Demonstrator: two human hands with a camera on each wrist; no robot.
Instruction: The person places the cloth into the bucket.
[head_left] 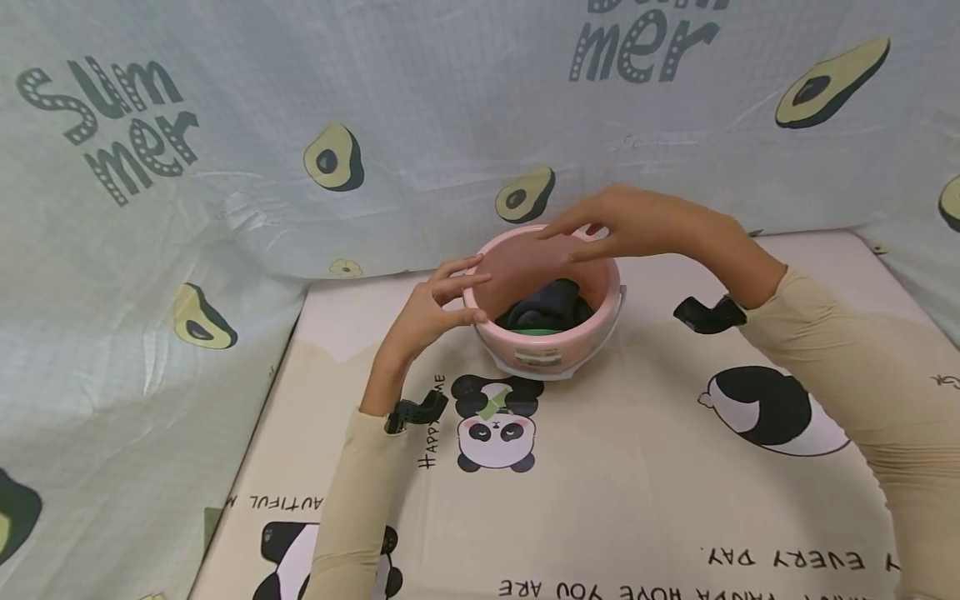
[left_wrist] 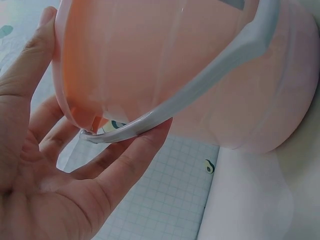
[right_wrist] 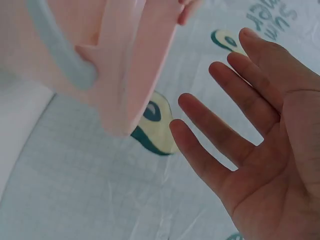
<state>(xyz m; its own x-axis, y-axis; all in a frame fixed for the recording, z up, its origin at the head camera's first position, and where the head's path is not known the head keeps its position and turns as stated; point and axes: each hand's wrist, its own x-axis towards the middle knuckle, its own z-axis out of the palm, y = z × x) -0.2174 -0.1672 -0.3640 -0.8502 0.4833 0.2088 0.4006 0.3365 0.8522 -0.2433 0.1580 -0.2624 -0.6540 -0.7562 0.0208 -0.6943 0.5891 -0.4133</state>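
A pink bucket [head_left: 536,354] with a pale grey handle [left_wrist: 200,92] stands upright against the back wall. Inside it lies a dark, folded, cloth-like bundle [head_left: 547,308], with a strip of something green [head_left: 534,332] at its near side. My left hand [head_left: 427,312] holds the bucket's left rim; in the left wrist view the thumb is at the rim and one finger touches the handle. Over the far right rim hovers my right hand [head_left: 622,223], fingers spread and nothing in them. The right wrist view shows that hand [right_wrist: 250,130] apart from the bucket.
The table cover [head_left: 592,483] carries panda drawings and lettering. Behind and to the left hangs a pale curtain [head_left: 420,100] printed with avocados, close behind the bucket. A black wrist strap mount [head_left: 708,315] juts from the right wrist, another mount [head_left: 416,410] from the left.
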